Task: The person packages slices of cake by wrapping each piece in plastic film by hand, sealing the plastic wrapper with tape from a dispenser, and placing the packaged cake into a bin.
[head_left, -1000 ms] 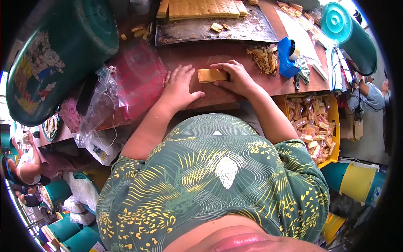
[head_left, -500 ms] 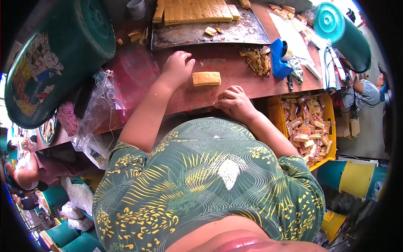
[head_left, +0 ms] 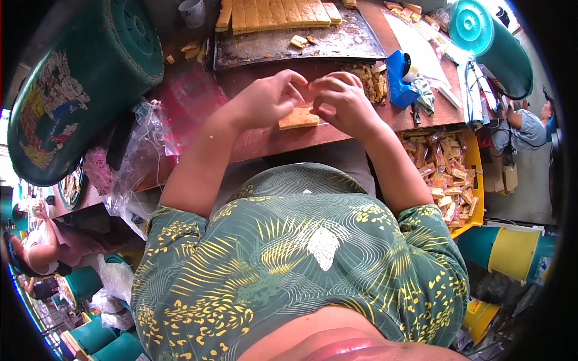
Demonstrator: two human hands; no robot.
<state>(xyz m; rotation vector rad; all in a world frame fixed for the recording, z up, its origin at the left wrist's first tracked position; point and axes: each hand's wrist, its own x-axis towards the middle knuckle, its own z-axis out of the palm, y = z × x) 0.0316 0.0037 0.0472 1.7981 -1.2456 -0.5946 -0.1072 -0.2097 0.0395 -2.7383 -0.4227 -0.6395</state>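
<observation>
"Cake bar (head_left: 298, 119), position?"

"Lying flat on the table (head_left: 259, 141), near its front edge, long side roughly parallel to that edge. Only a narrow strip of tabletop separates the two."

"Left hand (head_left: 271, 101)?"

"Raised at the bar's left end, fingers bent, about half unfolded. Whether it pinches anything thin cannot be told."

"Right hand (head_left: 346, 103)?"

"Over the bar's right end, partly covering it in this view. Fingers curled more tightly, thumb tucked below them; cannot tell whether anything is held. Fingertips of the two hands nearly meet above the bar; contact not confirmed."

"Room beyond the hands?"

"Limited. A band of tabletop lies between them and the front edge of the dark tray (head_left: 253, 55), which carries a sliced cake slab (head_left: 274, 15) toward its rear."

"Right side?"

"Cake scraps (head_left: 376, 84) lie just behind the right hand, with a blue tape dispenser (head_left: 397, 84) beside them. A yellow crate (head_left: 475, 207) of wrapped bars (head_left: 445, 180) stands past the front edge."

"Left side?"

"More tabletop shows along the front edge. Red plastic sheet (head_left: 189, 102) next, then a clear plastic bag (head_left: 135, 144) hanging over the edge."
</observation>
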